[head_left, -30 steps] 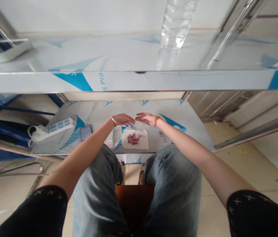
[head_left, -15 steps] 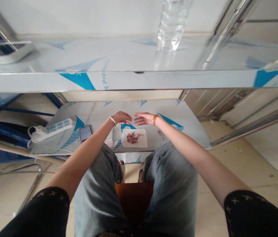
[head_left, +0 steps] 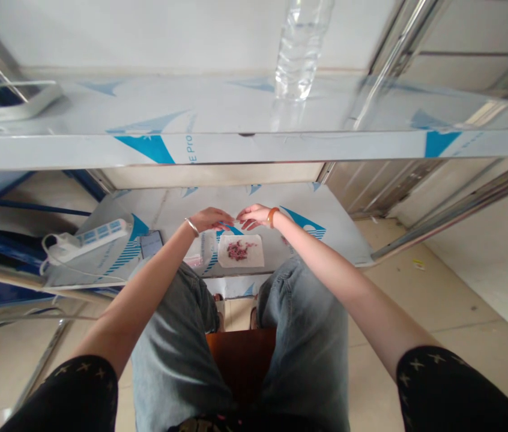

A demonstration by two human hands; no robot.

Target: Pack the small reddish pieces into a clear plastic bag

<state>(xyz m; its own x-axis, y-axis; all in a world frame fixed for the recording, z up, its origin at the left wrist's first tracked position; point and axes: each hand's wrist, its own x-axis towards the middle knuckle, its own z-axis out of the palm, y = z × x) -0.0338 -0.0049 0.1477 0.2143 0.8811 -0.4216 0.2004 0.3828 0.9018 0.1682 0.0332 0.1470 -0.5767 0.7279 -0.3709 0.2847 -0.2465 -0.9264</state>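
Holding pink bits, white sheet

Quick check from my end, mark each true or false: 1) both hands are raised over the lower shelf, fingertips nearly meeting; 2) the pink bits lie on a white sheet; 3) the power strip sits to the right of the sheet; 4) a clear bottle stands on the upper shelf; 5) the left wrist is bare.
1) True: the left hand and right hand nearly meet above the lower shelf.
2) True: the pink bits lie on the white sheet.
3) False: the power strip lies left of it.
4) True: the clear bottle stands on the upper shelf.
5) False: it wears a thin bangle.
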